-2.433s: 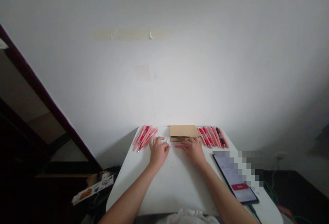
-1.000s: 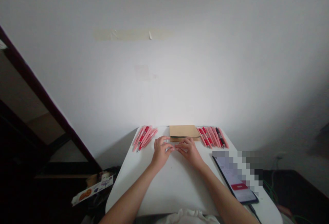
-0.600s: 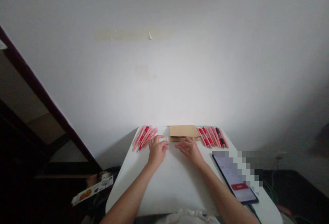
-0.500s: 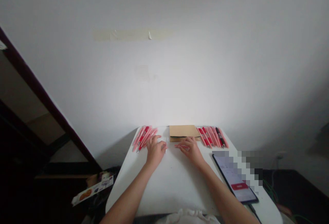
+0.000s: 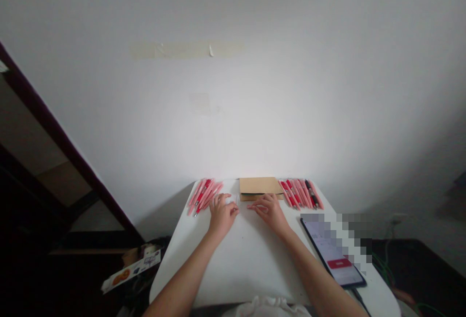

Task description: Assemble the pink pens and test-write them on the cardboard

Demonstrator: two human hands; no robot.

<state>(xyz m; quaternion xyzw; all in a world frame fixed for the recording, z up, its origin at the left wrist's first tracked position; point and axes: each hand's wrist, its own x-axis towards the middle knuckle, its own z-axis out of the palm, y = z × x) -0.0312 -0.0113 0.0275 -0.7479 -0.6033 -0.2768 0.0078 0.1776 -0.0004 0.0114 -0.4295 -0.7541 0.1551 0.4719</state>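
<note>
My left hand is over the table just right of a pile of pink and red pens. Its thumb and forefinger are pinched together at a thin, whitish stick, too faint to name for certain. Across a small gap, my right hand has its fingers closed with their tips pointing left. Whatever they hold, if anything, is too small to make out. Behind this hand lies a folded brown cardboard piece, partly covered by the fingers. A row of pink, red and black pens lies to its right.
The white table has its far edge against a wall. A phone with a lit screen lies along the right side, with a cable at its lower end. Left of the table, a printed carton sits lower down.
My left hand has shifted slightly to the right, closer to my right hand. My right hand, the pens and the cardboard look the same.
</note>
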